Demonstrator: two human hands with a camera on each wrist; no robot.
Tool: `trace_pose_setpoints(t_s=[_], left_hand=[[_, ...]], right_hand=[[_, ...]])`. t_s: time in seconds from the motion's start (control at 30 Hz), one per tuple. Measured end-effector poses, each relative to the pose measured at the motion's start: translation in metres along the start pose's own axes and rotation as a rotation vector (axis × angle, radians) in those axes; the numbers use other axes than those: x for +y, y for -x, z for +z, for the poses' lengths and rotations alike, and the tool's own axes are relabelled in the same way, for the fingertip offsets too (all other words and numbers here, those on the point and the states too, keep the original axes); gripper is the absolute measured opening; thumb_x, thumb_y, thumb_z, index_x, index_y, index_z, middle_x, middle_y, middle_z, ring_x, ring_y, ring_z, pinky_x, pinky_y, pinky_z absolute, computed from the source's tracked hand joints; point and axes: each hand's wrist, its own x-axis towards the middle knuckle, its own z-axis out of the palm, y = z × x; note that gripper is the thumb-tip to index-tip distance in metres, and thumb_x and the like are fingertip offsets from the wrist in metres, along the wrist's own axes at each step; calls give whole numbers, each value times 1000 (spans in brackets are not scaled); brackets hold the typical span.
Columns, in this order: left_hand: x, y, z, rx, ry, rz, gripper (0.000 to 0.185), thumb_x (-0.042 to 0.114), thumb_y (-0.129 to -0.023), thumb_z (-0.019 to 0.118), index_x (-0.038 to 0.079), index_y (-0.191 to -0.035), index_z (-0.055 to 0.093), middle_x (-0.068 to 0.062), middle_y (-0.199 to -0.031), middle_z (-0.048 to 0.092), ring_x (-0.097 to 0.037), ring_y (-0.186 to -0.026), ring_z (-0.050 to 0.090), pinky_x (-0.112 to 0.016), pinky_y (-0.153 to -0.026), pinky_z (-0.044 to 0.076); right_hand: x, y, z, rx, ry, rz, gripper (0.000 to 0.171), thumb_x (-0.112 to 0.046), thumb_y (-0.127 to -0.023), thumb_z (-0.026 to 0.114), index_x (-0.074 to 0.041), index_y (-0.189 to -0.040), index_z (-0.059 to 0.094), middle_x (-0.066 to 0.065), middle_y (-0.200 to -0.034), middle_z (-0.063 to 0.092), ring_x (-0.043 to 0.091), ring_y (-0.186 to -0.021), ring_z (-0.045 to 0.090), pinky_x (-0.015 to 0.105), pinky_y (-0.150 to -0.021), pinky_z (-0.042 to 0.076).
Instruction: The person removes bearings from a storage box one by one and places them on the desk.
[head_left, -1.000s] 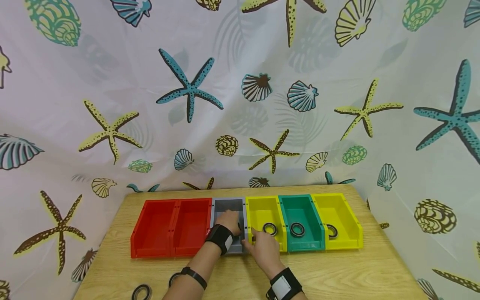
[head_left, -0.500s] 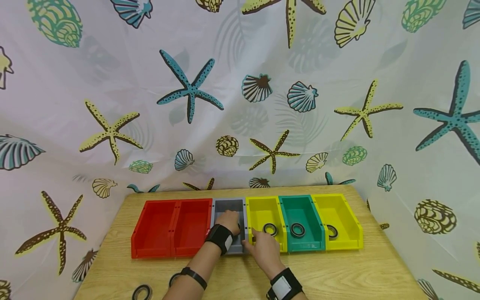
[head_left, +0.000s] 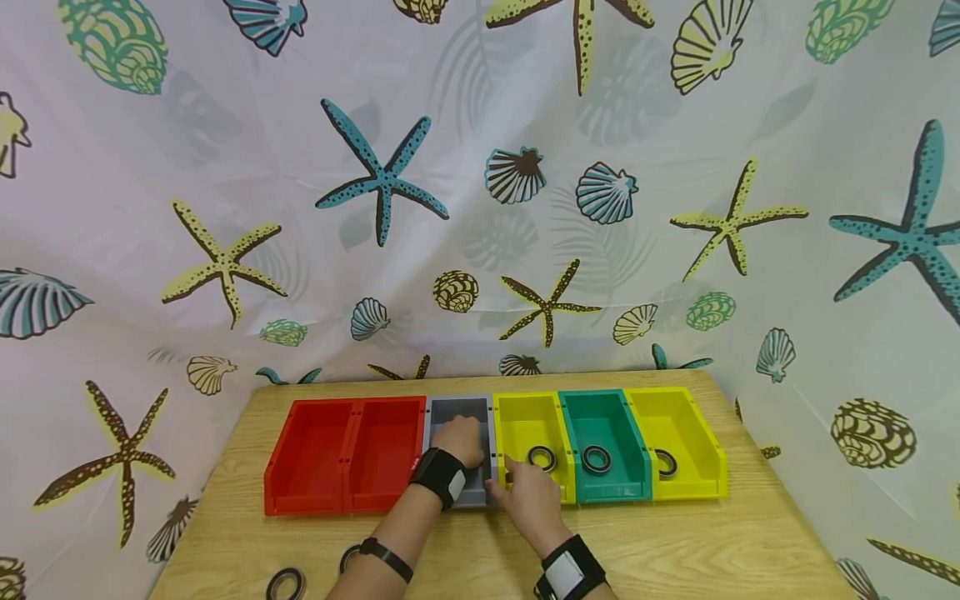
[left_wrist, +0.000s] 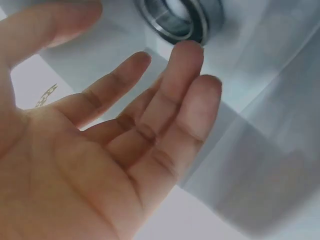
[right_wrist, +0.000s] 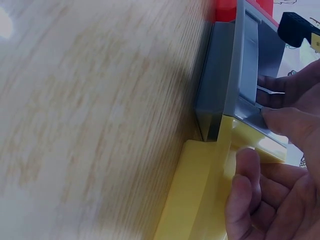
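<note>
My left hand (head_left: 459, 440) reaches down inside the grey bin (head_left: 454, 405). Its fingers are loosely bent in the left wrist view, the thumb apart from them. A metal ball bearing (left_wrist: 199, 24) lies right at the fingertips, not enclosed by them; the head view hides it behind the hand. My right hand (head_left: 534, 502) holds the side of the grey bin where it meets the neighbouring yellow bin (head_left: 524, 417). The thumb (right_wrist: 286, 124) lies over the grey rim, with curled fingers (right_wrist: 246, 170) on the yellow side.
Two red bins (head_left: 310, 454) stand left of the grey one. To the right, bearings lie in the near yellow bin, the green bin (head_left: 600, 417) and the far yellow bin (head_left: 671, 417). Two more bearings, one a loose bearing (head_left: 286, 583), rest on the wooden table (head_left: 675, 550) by the left forearm.
My left hand has shifted slightly in the grey bin, and the dark ring edge that showed beside its fingers is now out of sight in the head view. The right hand stays put.
</note>
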Motion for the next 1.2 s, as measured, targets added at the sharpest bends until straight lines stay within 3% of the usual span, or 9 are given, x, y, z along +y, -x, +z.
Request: trace_pose_setpoints(t_s=[0.27,0.5,0.67,1.0,1.2], left_hand=[[-1,8,-13,62,69,29,11,10,-84,64,6,-75,60,-5,-59,45,-20,-48,44,-32,-46,37],[-6,36,-29,233,111,123,7,11,-84,68,5,-83,65,-4,-72,54,-17,-56,49,-30,-50,43],[-11,50,-26,324,144,150,7,15,-86,68,10,-82,66,0,-73,56,-11,-58,48,-25,-50,43],[-15,81,-15,441,201,171,19,15,-88,67,19,-71,58,8,-63,48,-7,-51,42,-23,-44,36],[-18,103,-8,444,193,158,12,16,-84,70,19,-75,62,10,-67,48,-4,-53,43,-21,-45,36]], right_hand=[[1,0,3,7,-3,3,50,-41,-79,76,-6,-114,71,4,-86,72,15,-67,63,32,-51,43],[-1,-1,2,4,6,-10,51,-41,-79,76,-6,-115,70,4,-87,72,16,-67,64,31,-50,43],[0,0,2,6,11,-6,51,-42,-79,76,-5,-114,70,4,-85,72,14,-65,62,30,-49,42],[0,1,1,16,11,-13,51,-42,-79,76,-5,-114,70,6,-87,72,17,-68,64,32,-52,45],[0,1,0,19,3,-11,51,-42,-79,76,-4,-113,71,7,-88,73,16,-67,64,31,-51,44]])
